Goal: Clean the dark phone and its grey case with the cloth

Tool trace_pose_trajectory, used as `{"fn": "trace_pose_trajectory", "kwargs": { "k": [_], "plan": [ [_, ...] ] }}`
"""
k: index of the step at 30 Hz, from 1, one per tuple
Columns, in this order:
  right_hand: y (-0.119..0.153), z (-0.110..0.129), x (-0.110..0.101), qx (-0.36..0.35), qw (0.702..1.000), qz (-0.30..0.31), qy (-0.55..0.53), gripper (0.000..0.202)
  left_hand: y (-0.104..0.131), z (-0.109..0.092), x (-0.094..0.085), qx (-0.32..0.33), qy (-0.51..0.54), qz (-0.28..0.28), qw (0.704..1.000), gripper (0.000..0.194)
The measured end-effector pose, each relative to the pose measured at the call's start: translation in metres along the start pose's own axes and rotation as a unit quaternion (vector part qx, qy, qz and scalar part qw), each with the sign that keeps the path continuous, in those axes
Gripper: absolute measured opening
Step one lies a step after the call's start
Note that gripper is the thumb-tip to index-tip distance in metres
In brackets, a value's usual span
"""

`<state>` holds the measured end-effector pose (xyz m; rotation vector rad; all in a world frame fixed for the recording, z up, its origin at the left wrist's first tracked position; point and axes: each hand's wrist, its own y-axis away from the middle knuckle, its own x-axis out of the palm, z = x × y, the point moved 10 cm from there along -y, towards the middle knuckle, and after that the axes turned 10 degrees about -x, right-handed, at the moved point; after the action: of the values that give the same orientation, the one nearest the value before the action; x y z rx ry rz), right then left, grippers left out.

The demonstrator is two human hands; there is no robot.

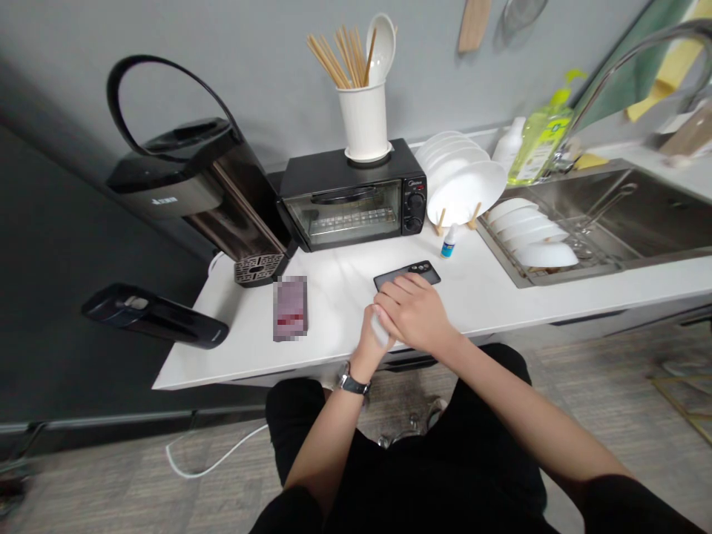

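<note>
My left hand [369, 341], with a watch [354, 381] on its wrist, is held in front of the counter edge. My right hand [420, 315] lies over it with fingers curled, hiding most of the left fingers. Between the two hands shows a small whitish, soft-looking thing [380, 331]; its kind I cannot make out. Just behind the hands a dark phone [392, 277] lies on the counter with its camera lenses facing up. Beyond the phone stands a small white bottle with a blue label [448, 243].
A toaster oven [356, 211] stands at the back, bearing a white holder [364, 119] of chopsticks. To its left are a tall dark dispenser [222, 185], a black bottle [161, 319] and a pixelated rectangular item [290, 308]. On the right stand plates [467, 185] and a sink [628, 222] with bowls.
</note>
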<state>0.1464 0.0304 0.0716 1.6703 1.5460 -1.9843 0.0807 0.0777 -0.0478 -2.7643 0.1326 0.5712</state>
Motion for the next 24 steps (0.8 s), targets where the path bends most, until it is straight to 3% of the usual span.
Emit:
{"fn": "trace_pose_trajectory", "kwargs": {
  "k": [4, 6, 8, 11, 13, 17, 19, 24],
  "plan": [
    [0.016, -0.047, -0.006, 0.141, 0.990, -0.014, 0.005, 0.039, -0.004, -0.008, 0.004, 0.012, -0.046, 0.023, 0.999, 0.020],
    [0.022, -0.055, -0.008, 0.188, 0.982, -0.007, 0.006, 0.038, -0.005, -0.009, 0.008, 0.023, -0.064, 0.035, 0.997, 0.025],
    [0.014, -0.039, -0.008, 0.151, 0.989, 0.005, 0.008, 0.033, -0.004, -0.006, 0.007, 0.031, -0.054, 0.026, 0.998, 0.020],
    [-0.002, -0.003, -0.003, 0.027, 0.999, 0.018, -0.003, 0.029, -0.001, 0.001, 0.000, 0.027, -0.042, -0.020, 0.999, 0.008],
    [-0.001, -0.006, -0.002, 0.022, 1.000, 0.012, -0.005, 0.032, -0.001, 0.000, 0.000, 0.020, -0.040, -0.022, 0.999, 0.008],
    [0.024, -0.057, -0.005, 0.182, 0.983, -0.010, 0.002, 0.043, -0.006, -0.010, 0.006, 0.002, -0.053, 0.026, 0.998, 0.030],
    [0.029, -0.062, -0.007, 0.215, 0.977, -0.011, 0.005, 0.043, -0.008, -0.011, 0.006, -0.007, -0.059, 0.031, 0.998, 0.034],
    [-0.002, -0.005, -0.001, 0.045, 0.999, 0.020, -0.001, 0.030, -0.004, 0.000, 0.003, -0.011, -0.033, 0.012, 0.999, 0.017]
  ]
}}
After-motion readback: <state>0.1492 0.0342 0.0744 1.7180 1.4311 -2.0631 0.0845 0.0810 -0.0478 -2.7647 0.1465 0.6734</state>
